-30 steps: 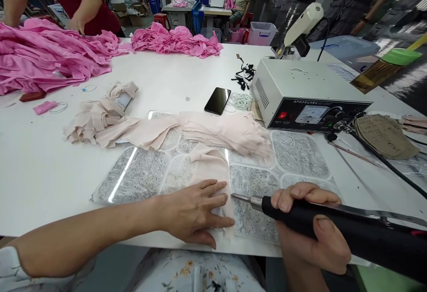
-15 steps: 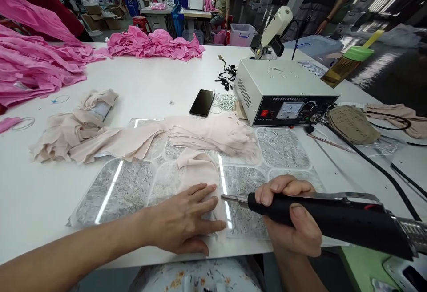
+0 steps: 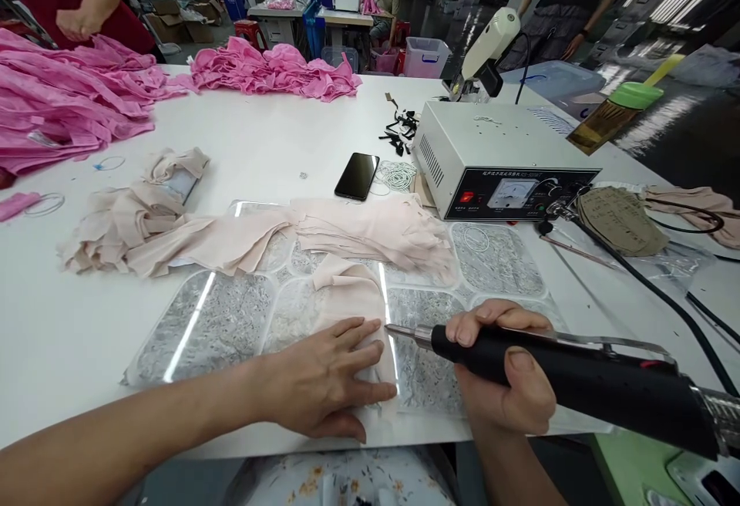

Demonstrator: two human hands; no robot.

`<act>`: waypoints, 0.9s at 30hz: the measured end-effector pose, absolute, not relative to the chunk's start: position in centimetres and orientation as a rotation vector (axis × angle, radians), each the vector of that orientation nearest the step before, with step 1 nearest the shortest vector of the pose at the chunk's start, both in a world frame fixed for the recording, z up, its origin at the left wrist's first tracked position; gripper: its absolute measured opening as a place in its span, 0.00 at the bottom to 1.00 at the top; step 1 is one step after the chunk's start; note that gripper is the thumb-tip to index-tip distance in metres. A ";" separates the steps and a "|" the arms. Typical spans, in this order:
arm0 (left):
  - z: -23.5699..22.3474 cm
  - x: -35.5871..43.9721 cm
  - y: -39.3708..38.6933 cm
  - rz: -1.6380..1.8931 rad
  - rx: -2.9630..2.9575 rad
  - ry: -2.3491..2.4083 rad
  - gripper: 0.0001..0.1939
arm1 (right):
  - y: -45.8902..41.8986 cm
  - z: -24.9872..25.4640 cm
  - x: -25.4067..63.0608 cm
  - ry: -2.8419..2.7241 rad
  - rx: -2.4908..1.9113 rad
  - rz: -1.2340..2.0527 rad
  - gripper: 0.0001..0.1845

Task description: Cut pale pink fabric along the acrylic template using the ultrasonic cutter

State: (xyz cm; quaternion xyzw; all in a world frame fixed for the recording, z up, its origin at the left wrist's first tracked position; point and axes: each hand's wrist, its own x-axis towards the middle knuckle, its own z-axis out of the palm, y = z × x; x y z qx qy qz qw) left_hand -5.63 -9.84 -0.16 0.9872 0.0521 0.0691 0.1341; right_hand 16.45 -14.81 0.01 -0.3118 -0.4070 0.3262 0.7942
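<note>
My left hand [image 3: 329, 379] lies flat with spread fingers on a beige fabric piece [image 3: 352, 294], pressing it to a clear, grey-patterned mat [image 3: 223, 321]. My right hand [image 3: 506, 363] is wrapped round the black handle of a handheld ultrasonic welder [image 3: 555, 367]. Its pointed metal tip is at the right edge of the fabric, just beside my left fingertips; whether it touches the cloth I cannot tell. Beyond the hands, a stack of beige fabric pieces [image 3: 375, 232] lies on the mat. To its left is a crumpled beige bundle [image 3: 124, 224].
A grey control box [image 3: 509, 136] stands at the right, its black cable [image 3: 653, 282] running to the tool. A phone [image 3: 357, 177], pink fabric [image 3: 271, 70] and a green-lidded bottle [image 3: 616, 116] are on the table [image 3: 260, 136]. A co-worker's hand [image 3: 78, 24] is at far left.
The view has swung right, then slightly back. The welder's tip has moved a little away from me along the fabric edge. My left hand stays on the cloth. The co-worker handled pink fabric.
</note>
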 end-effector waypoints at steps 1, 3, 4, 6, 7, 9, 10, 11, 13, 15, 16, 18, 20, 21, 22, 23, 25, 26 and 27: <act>-0.2 -5.6 -9.8 0.203 2.863 0.151 0.27 | -14.8 0.0 16.5 -0.874 -0.674 0.697 0.06; -0.2 -5.6 -9.9 0.203 2.862 0.155 0.27 | -14.8 -0.1 16.5 -0.874 -0.678 0.692 0.06; -0.2 -5.6 -9.9 0.204 2.858 0.158 0.26 | -14.8 -0.2 16.5 -0.873 -0.681 0.691 0.06; -0.2 -5.6 -9.9 0.210 2.848 0.165 0.26 | -14.8 -0.2 16.5 -0.873 -0.687 0.687 0.06; -0.3 -5.6 -9.9 0.214 2.845 0.166 0.26 | -14.8 -0.2 16.4 -0.874 -0.691 0.686 0.06; -0.3 -5.6 -9.9 0.224 2.840 0.165 0.26 | -14.7 -0.2 16.4 -0.885 -0.699 0.682 0.04; -0.4 -5.6 -9.9 0.232 2.839 0.163 0.25 | -14.7 -0.2 16.3 -0.890 -0.702 0.676 0.03; -0.4 -5.6 -9.9 0.240 2.838 0.161 0.25 | -14.7 -0.2 16.3 -0.891 -0.705 0.669 0.03; -0.4 -5.6 -10.0 0.245 2.838 0.164 0.24 | -14.6 -0.1 16.2 -0.874 -0.712 0.660 0.03; -0.2 -5.6 -10.1 0.228 2.842 0.177 0.25 | -14.6 -0.1 16.3 -0.825 -0.724 0.659 0.04; 0.0 -5.6 -10.1 0.208 2.842 0.182 0.26 | -14.7 0.0 16.5 -0.792 -0.726 0.657 0.05; 0.5 -5.7 -10.0 0.166 2.829 0.174 0.26 | -15.0 0.2 16.9 -0.730 -0.717 0.644 0.07; 1.0 -5.9 -9.6 0.158 2.802 0.166 0.21 | -15.6 0.5 17.4 -0.700 -0.692 0.636 0.08; 1.3 -6.0 -9.2 0.175 2.792 0.175 0.18 | -16.0 0.6 17.6 -0.701 -0.678 0.645 0.08; 1.5 -6.0 -8.8 0.194 2.790 0.197 0.16 | -16.4 0.7 17.8 -0.708 -0.665 0.664 0.08; 1.7 -5.9 -8.3 0.215 2.800 0.222 0.17 | -16.8 0.8 17.9 -0.718 -0.654 0.693 0.08; 2.0 -5.4 -7.1 0.189 2.840 0.260 0.20 | -17.6 0.9 17.9 -0.741 -0.640 0.755 0.08; 2.2 -4.9 -6.5 0.146 2.861 0.246 0.22 | -17.9 0.8 17.9 -0.750 -0.642 0.778 0.09; 2.3 -4.3 -6.0 0.090 2.875 0.230 0.24 | -18.1 0.8 17.9 -0.755 -0.644 0.790 0.09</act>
